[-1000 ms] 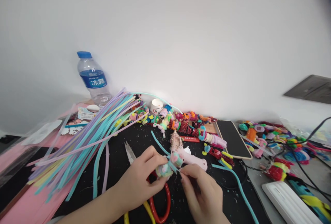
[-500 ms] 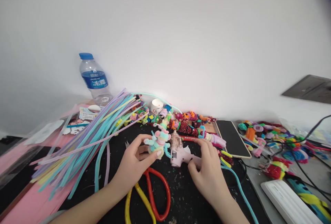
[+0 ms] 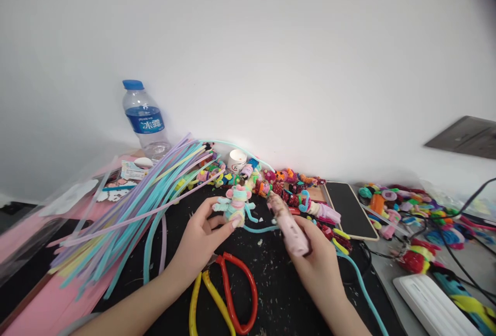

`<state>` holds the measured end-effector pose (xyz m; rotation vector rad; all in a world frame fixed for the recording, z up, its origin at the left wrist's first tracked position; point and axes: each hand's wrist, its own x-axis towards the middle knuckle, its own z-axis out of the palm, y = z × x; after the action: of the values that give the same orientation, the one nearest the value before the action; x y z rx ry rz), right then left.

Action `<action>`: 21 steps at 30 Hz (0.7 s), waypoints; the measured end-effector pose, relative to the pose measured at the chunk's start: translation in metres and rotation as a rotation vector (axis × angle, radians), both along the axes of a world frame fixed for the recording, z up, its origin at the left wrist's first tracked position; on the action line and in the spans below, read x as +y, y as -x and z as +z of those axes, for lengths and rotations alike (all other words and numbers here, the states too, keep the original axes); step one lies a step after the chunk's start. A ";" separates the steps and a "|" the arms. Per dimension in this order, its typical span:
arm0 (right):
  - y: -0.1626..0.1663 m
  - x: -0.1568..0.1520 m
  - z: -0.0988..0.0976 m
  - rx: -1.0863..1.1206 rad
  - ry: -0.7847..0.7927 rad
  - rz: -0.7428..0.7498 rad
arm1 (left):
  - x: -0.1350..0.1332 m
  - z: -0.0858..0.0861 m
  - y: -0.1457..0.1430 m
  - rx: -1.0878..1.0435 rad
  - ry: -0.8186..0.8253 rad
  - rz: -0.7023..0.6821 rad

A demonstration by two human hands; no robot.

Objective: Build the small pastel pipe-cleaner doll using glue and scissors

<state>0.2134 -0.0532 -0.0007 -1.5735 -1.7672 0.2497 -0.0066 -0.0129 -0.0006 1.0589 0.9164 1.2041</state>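
My left hand pinches a small pastel pipe-cleaner doll with pink round ears, its body mint and yellow. In my right hand is a pink glue gun, lifted off the table, its stained brown nozzle pointing up and left, away from me. The glue gun is slightly blurred, and the fingers behind it are partly hidden. Scissors with one red and one yellow handle lie between my forearms, their blades mostly covered by my left hand.
A bundle of pastel pipe cleaners spreads at the left, with a water bottle behind. Finished pipe-cleaner figures and a paper cup line the wall. A phone-like black slab, more figures, cables and a white power strip occupy the right.
My right hand has closed on the glue gun and raised it from the table, turning its nozzle away from me. The doll in my left hand has shifted slightly up and left.
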 end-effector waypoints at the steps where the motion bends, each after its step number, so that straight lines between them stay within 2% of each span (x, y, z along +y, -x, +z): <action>1: 0.000 -0.001 0.002 0.059 -0.027 0.034 | 0.000 0.000 0.000 0.020 -0.009 0.004; 3: 0.003 -0.005 0.008 0.153 -0.035 0.137 | -0.001 -0.001 -0.001 0.074 -0.016 0.022; 6: 0.010 -0.010 0.014 0.224 0.051 0.297 | -0.005 -0.002 -0.001 0.193 -0.050 0.029; 8: 0.013 -0.012 0.014 0.231 0.105 0.347 | -0.008 -0.003 -0.001 0.279 -0.092 0.032; 12: 0.016 -0.015 0.008 0.205 0.167 0.346 | -0.011 -0.003 0.000 0.376 -0.185 0.039; 21: 0.017 -0.015 0.004 0.226 0.149 0.313 | -0.013 -0.003 0.001 0.458 -0.275 0.032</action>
<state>0.1963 -0.0683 0.0038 -1.3032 -1.8410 0.6968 -0.0076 -0.0258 -0.0034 1.5887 1.1392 1.1557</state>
